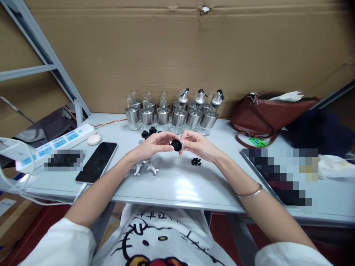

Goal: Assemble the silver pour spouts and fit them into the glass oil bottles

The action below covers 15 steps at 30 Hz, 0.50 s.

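Pale grey tabletop (pixel 177 184) against a cardboard backdrop. Nearest us, both hands meet over the middle: left hand (pixel 155 145) and right hand (pixel 198 145) each have fingertips closed on one small black-and-silver cap (pixel 176 145), held between them just above the surface. At 6 o'clock of the left hand, loose metal spouts (pixel 144 168) on the tabletop. At 5 o'clock of the cap, a small cluster of black plugs (pixel 196 161). Dark phone (pixel 97 162) lies at 9 o'clock, power strip (pixel 55 142) beyond it. At 12 o'clock, black stoppers (pixel 149 132), then rows of glass bottles (pixel 172 116) with steel sleeves; three at back right carry pourers. Brown bag (pixel 266 112) at 2 o'clock.
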{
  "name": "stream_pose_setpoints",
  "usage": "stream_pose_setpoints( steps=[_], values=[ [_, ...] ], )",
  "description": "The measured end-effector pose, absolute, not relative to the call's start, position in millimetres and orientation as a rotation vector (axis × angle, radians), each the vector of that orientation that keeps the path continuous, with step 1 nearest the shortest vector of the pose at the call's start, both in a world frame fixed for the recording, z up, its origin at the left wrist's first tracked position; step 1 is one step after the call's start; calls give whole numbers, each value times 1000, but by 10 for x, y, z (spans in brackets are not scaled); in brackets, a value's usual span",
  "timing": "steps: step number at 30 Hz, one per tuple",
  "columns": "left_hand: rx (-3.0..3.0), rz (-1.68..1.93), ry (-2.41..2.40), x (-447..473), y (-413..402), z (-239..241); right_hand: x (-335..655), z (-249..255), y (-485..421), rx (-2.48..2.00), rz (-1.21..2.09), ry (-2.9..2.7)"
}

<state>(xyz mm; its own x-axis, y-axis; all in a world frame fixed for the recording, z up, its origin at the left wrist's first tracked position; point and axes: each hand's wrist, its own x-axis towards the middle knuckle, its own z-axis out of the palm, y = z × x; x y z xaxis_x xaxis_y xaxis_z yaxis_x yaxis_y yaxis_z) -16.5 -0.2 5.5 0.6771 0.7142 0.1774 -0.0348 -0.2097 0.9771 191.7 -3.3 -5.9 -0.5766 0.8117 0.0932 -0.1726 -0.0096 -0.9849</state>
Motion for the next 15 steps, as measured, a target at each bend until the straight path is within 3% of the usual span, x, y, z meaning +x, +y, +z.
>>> stream_pose_setpoints(
  steps=[9,15],
  values=[
    [1593,950,713,-152,61,-24,1816,-33,-54,-954,1101,-1621],
    [1618,959,757,-133,73,-46,1808,-45,-55,-890,1389,-1574]
  ],
)
